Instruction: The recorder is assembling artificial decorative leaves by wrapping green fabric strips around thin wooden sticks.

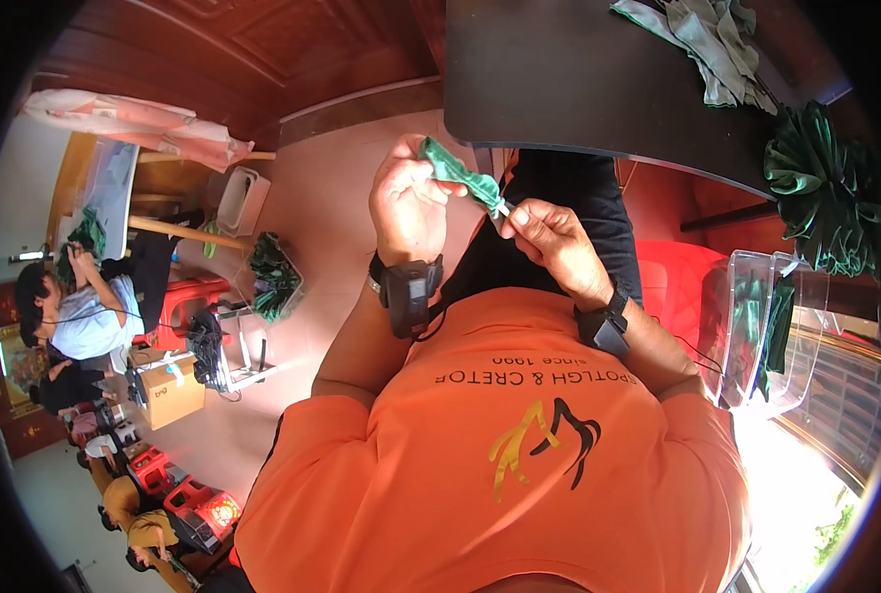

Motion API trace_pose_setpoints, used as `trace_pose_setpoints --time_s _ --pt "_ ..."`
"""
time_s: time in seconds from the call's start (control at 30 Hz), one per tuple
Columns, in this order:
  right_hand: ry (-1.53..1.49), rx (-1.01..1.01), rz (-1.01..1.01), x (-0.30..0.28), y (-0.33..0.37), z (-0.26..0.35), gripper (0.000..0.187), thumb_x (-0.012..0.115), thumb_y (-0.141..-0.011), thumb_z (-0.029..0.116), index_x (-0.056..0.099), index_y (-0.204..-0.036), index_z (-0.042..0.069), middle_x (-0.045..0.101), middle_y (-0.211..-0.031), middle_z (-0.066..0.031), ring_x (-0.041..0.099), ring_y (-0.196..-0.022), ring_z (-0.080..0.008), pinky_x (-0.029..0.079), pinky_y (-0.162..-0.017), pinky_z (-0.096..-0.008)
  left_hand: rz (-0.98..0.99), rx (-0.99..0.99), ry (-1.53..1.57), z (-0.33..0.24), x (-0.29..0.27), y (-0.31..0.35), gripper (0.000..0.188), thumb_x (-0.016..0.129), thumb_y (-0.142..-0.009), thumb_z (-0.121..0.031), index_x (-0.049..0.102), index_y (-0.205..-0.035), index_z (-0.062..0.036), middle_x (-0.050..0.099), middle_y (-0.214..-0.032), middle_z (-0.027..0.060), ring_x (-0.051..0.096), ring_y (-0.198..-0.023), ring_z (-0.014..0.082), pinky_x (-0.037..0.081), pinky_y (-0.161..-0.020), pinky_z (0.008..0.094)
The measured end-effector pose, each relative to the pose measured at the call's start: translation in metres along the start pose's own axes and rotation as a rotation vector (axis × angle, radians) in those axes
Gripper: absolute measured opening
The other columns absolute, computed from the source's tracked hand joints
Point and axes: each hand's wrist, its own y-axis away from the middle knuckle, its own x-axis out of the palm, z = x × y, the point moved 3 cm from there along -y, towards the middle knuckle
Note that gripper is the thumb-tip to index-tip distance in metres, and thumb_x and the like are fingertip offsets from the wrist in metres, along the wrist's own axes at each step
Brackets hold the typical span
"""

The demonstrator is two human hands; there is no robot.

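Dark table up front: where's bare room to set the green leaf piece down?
The dark table is bare across its left and middle, from its near edge up to the grey-green cloth pile at the right. The right corner is crowded: that pile, then the dark green bunch. Both hands pinch the green leaf piece.

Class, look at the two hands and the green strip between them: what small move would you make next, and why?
Probably a short pull and twist with the right hand. It pinches the pale tip of the green fabric strip, while the left hand grips the bunched upper part, so the strip is already held at both ends and only its narrow end looks unfinished.
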Motion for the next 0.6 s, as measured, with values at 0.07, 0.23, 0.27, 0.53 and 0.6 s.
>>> trace_pose_setpoints --time_s 0.07,0.23,0.27,0.53,0.6 --pt "-0.038 0.012 0.001 0.002 0.002 0.000 0.029 0.048 -0.095 0.029 0.059 -0.079 0.007 0.035 -0.054 0.0080 0.027 -0.048 -0.0027 0.021 -0.045 -0.0189 0.017 0.034 0.015 0.003 -0.002 0.000 0.019 0.044 -0.083 -0.014 0.054 -0.096 -0.0036 0.058 -0.087 0.0085 0.060 -0.082 0.0262 0.050 -0.066 0.0307" --pt "-0.132 0.058 0.020 0.005 0.002 0.006 0.030 0.048 -0.095 0.030 0.059 -0.079 0.007 0.035 -0.054 0.0079 0.027 -0.048 -0.0025 0.020 -0.043 -0.0188 -0.007 0.110 -0.130 -0.010 0.025 0.005 0.018 0.043 -0.088 -0.017 0.052 -0.097 -0.0047 0.057 -0.086 0.0060 0.059 -0.077 0.0185 0.048 -0.061 0.0313" --pt "-0.090 0.048 0.010 0.005 0.001 0.009 0.030 0.048 -0.095 0.030 0.059 -0.079 0.007 0.035 -0.054 0.0078 0.027 -0.048 -0.0025 0.020 -0.043 -0.0188 0.017 0.149 -0.170 -0.014 0.029 0.007 0.018 0.042 -0.090 -0.016 0.050 -0.100 -0.0037 0.056 -0.087 0.0058 0.058 -0.072 0.0147 0.048 -0.060 0.0285" --pt "0.042 -0.102 -0.020 0.007 0.002 0.002 0.030 0.047 -0.095 0.031 0.058 -0.080 0.007 0.036 -0.054 0.0071 0.027 -0.048 -0.0027 0.020 -0.043 -0.0188 -0.032 0.167 -0.324 -0.010 0.025 -0.003 0.017 0.044 -0.093 -0.018 0.048 -0.099 -0.0027 0.054 -0.079 0.0042 0.053 -0.060 0.0111 0.045 -0.051 0.0248" --pt "-0.057 -0.043 -0.091 0.006 0.002 0.003 0.029 0.048 -0.096 0.027 0.058 -0.079 0.005 0.038 -0.056 0.0076 0.030 -0.050 -0.0013 0.024 -0.044 -0.0183 -0.061 0.145 -0.238 0.004 0.033 0.002 0.019 0.043 -0.095 -0.022 0.048 -0.095 -0.0044 0.051 -0.072 0.0017 0.052 -0.055 0.0108 0.045 -0.047 0.0247"
